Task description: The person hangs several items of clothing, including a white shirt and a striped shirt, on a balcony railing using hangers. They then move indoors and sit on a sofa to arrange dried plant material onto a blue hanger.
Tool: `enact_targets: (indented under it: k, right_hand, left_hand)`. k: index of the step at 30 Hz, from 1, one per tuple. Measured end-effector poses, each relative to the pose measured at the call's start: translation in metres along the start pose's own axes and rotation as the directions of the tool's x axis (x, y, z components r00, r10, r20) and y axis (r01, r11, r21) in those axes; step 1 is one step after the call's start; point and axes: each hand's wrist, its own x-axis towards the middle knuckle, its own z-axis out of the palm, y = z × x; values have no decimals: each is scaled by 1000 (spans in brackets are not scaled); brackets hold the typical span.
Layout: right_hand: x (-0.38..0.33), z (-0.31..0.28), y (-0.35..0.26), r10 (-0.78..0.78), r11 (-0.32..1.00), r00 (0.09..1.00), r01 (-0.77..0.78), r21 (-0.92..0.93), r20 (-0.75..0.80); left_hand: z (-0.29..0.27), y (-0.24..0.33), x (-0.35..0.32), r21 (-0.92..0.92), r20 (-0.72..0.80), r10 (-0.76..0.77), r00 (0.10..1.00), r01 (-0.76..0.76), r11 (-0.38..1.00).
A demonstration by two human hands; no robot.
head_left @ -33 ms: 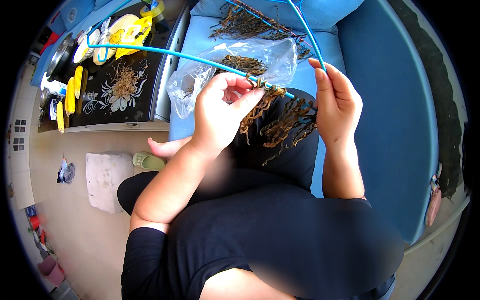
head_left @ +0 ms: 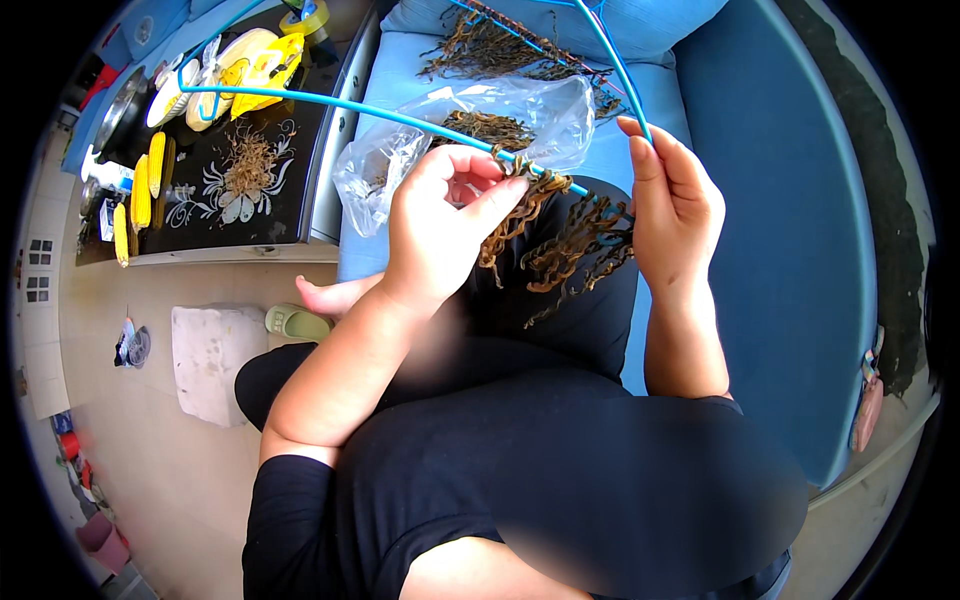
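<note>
A blue clothes hanger [head_left: 370, 112] is held up in front of me, with bunches of dark brown, wrinkled dried strips [head_left: 570, 250] hanging along its bar near the right end. Thumb and fingers of my left hand [head_left: 440, 215] pinch some of the strips against that bar. My right hand [head_left: 680, 195] is closed round the hanger's sloping side, close to its right corner. Just beyond my left hand, a clear plastic bag [head_left: 555, 105] lies open on the blue sofa [head_left: 770, 200] with more dried strips [head_left: 490, 130] in it.
Farther back on the sofa, another hanger carries a mass of dried strips [head_left: 490, 45]. At left, the black table [head_left: 290, 190] bears a small pile of brown scraps [head_left: 250, 163], several corn cobs [head_left: 157, 165] and a yellow bag [head_left: 268, 75]. A pale stool [head_left: 220, 360] and green slipper [head_left: 297, 322] are below.
</note>
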Motion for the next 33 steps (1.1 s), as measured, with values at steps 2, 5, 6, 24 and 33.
enact_targets:
  k: [2, 5, 6, 24, 33]
  right_hand:
    - [1, 0, 0, 11, 1000, 1000, -11, -11, 4]
    - [0, 0, 2, -30, 998, 1000, 30, -54, -1]
    - [0, 0, 2, -23, 997, 1000, 24, -68, 8]
    - [-2, -1, 15, -33, 973, 998, 42, -228, 45]
    - [-4, -1, 20, -17, 970, 999, 28, -242, 48]
  left_hand:
    - [-1, 0, 0, 12, 9, 7, 1000, -7, 1000]
    - [-3, 5, -1, 54, 34, -22, 999, 21, 998]
    - [-3, 6, 0, 58, 42, -30, 999, 27, 998]
    - [-17, 26, 10, 181, 304, -298, 905, 252, 951]
    - [-20, 22, 7, 175, 381, -445, 811, 409, 896]
